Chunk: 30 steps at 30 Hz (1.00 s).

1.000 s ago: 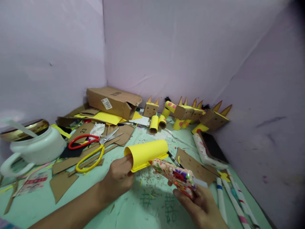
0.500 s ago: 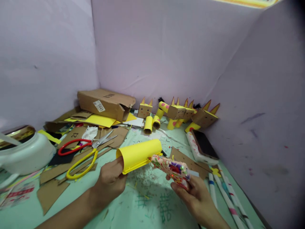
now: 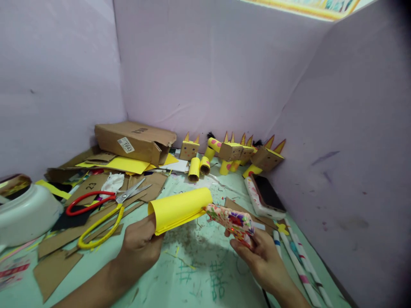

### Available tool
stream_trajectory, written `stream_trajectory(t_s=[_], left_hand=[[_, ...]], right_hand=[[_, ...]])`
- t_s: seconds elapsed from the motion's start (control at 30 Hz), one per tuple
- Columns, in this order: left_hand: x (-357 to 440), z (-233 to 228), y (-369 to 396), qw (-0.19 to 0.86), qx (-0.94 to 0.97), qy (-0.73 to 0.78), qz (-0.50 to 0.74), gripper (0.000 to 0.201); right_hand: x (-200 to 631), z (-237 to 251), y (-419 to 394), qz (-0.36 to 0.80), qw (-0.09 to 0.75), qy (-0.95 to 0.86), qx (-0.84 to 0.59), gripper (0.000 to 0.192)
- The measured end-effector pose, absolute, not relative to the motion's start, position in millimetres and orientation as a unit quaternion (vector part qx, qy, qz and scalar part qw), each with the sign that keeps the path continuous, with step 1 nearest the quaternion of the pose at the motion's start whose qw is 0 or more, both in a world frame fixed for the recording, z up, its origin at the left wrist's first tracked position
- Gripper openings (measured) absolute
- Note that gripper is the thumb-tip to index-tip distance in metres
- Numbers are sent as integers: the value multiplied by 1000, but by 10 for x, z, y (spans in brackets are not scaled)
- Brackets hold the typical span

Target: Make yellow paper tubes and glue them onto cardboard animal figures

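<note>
My left hand (image 3: 141, 241) is closed on a rolled yellow paper tube (image 3: 183, 209), with fingers tucked into its near-left end. The tube lies sideways above the table, and a folded seam runs along its lower edge. My right hand (image 3: 257, 256) grips a glue gun (image 3: 233, 220) covered in a floral pattern, a small red light glowing on it. The gun's nozzle is at the right end of the tube's lower edge; whether it touches the paper I cannot tell. A pale glue stick (image 3: 259, 226) pokes out of the gun's back.
Scissors (image 3: 117, 203) lie open on cardboard scraps (image 3: 58, 271) at left, near a white pot-like container (image 3: 28, 214). Behind are a cardboard box (image 3: 135, 139), yellow tubes (image 3: 194, 170) and several cardboard animal heads (image 3: 269, 157). A phone (image 3: 269, 192) and striped sticks (image 3: 303, 265) are at right.
The glue gun's nozzle has shifted along the tube's lower edge toward its right end. The whole view has turned slightly, so the table's things appear further left.
</note>
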<state>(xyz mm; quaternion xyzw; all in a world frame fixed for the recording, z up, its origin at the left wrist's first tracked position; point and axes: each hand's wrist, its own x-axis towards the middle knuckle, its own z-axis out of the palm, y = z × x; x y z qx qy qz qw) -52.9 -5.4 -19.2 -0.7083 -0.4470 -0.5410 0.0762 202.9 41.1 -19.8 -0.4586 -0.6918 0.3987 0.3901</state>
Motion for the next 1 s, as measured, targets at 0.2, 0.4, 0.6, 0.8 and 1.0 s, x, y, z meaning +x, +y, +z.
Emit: stream_trajectory(t_s=[0.2,0.4,0.6,0.8,1.0], left_hand=[[-523,-173,-44,80,-700,-451,-548,15],[-523,-154,-46,88,-696,-456,-547,15],[-522,-125,-54,83,-692,-463,-548,15],[-532,-113,-58,47,-682,-466,-562,14],[-526,-146,-40,-107,-602,-544,-574,11]], right_hand=[[2057,-191,452,381,393,-699,-460,18],[2103,-188,486,382,393,-689,-474,19],[2134,-201,511,373,389,-696,-475,20],[2115,-196,520,369,405,-683,-482,21],[2132,-141,521,346,424,-674,-496,20]])
